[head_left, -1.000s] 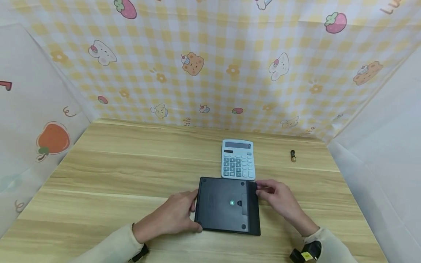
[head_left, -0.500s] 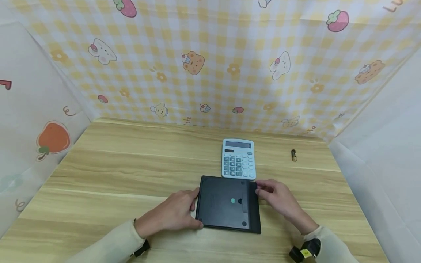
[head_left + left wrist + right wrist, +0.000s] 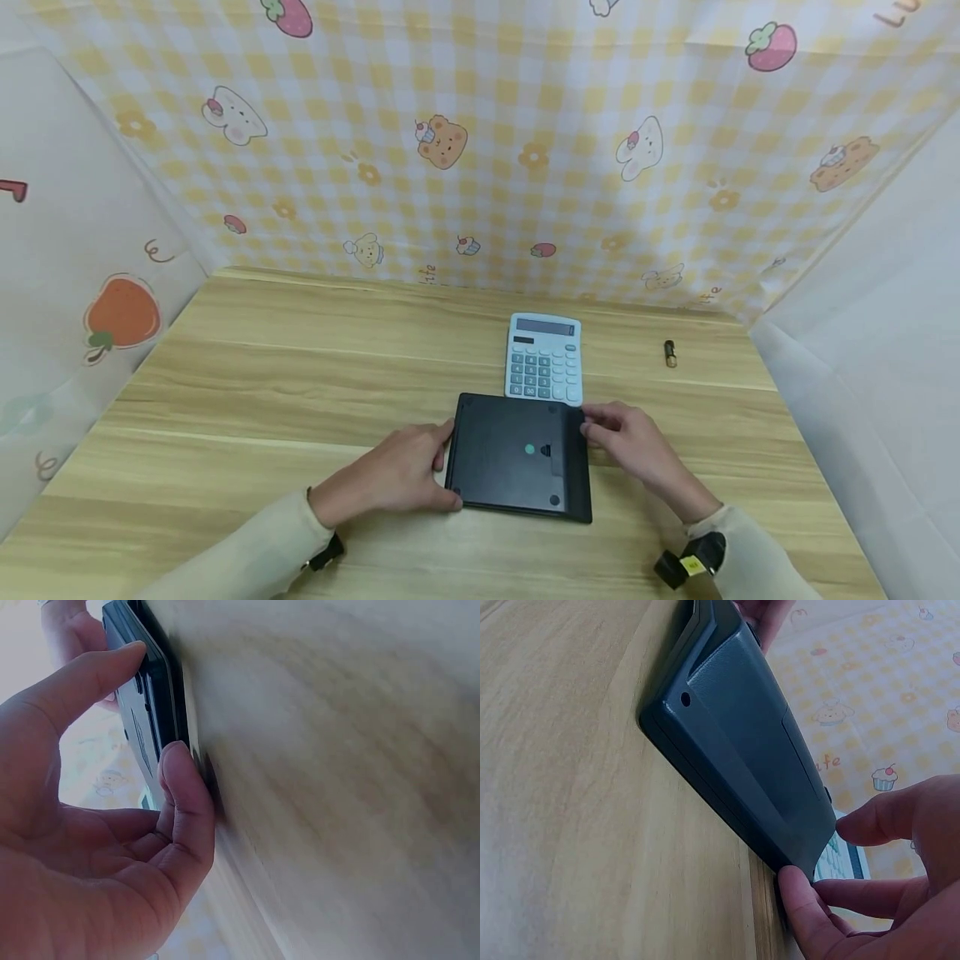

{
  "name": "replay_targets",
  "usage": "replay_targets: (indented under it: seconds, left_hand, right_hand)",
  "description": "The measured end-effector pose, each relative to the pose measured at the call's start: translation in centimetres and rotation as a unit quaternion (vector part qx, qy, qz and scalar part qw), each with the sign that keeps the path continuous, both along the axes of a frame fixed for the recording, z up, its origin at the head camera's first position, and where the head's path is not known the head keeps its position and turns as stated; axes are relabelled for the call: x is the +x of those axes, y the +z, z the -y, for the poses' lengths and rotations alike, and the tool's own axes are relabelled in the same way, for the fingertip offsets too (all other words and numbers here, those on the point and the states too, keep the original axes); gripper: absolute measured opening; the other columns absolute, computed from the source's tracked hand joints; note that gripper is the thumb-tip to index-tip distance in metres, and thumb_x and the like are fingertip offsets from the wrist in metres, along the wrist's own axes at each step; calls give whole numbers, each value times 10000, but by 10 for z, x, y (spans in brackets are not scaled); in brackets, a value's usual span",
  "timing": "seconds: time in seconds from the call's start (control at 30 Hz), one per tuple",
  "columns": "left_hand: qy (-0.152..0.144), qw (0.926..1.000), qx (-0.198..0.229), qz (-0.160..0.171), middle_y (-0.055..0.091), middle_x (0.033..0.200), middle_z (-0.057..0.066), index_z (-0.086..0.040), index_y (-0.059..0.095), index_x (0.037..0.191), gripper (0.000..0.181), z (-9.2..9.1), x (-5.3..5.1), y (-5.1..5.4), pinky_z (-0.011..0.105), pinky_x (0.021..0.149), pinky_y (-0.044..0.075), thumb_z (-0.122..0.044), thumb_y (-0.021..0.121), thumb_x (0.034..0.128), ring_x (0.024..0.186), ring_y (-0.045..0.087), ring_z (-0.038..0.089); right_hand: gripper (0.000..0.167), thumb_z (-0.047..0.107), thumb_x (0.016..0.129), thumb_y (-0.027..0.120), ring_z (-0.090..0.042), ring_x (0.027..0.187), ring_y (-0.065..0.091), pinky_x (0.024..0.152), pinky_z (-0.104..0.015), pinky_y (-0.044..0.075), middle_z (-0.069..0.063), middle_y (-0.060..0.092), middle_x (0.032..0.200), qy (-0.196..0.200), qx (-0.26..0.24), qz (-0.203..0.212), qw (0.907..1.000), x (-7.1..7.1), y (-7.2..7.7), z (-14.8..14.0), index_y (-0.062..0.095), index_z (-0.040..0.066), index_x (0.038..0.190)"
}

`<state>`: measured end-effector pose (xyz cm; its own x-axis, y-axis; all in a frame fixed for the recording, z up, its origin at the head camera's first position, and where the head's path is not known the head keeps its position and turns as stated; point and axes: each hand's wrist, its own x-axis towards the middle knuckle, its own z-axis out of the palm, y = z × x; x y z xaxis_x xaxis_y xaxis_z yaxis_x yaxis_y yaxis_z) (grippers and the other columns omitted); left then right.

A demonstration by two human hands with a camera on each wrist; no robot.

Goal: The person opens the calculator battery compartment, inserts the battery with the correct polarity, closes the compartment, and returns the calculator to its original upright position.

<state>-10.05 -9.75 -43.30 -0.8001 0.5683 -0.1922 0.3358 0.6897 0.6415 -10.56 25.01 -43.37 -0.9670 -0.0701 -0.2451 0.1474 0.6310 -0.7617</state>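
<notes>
A flat black device (image 3: 502,458) lies underside up in front of me, with round feet, a green sticker and a battery cover; its face is hidden. My left hand (image 3: 401,471) holds its left side, thumb at the near corner and curled fingers along the edge. At its far right corner, my right hand (image 3: 637,442) pinches the edge between thumb and fingers. Both wrist views show fingertips against the black casing (image 3: 735,742). Just beyond the device is a light blue calculator (image 3: 546,358), face up, its lower edge close to or touching the black one.
A small black-and-copper battery (image 3: 670,353) lies at the back right of the wooden table (image 3: 300,367). A yellow checked cloth (image 3: 480,167) hangs behind, and white sheets (image 3: 885,333) close off both sides.
The black device has shifted slightly away from me with both hands on it; whether it slid or lifted a little, I cannot tell. The light blue calculator sits slightly farther up the view.
</notes>
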Motion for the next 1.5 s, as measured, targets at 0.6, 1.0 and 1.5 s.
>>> replay_targets:
  seconds: [0.6,1.0,1.5]
  left_hand:
    - [173,9996,162,165,610,845,-37,185,420,1581,1174,1,-6,0,279,601,422,-389,1017,749,676,502,86]
    - [632,9970,454,11,637,1079,23,37,538,1579,900,11,-17,21,338,763,534,-472,892,927,877,601,153]
    - [292,9968,288,-691,500,1617,166,-13,631,1515,822,-20,-22,19,583,1196,424,-416,947,872,1487,464,395]
  right_hand:
    - [429,166,1068,690,-277,1111,735,847,-359,614,-208,730,1300,-62,-31,-67,10000,-6,-2,1,683,-82,1417]
    - [212,125,1044,697,-223,922,698,750,-330,578,-79,733,1053,62,125,-603,9981,-5,7,-6,744,16,1219]
    - [162,19,1012,684,-99,766,579,670,-274,505,75,656,881,2067,237,-1537,9660,-5,19,21,790,133,969]
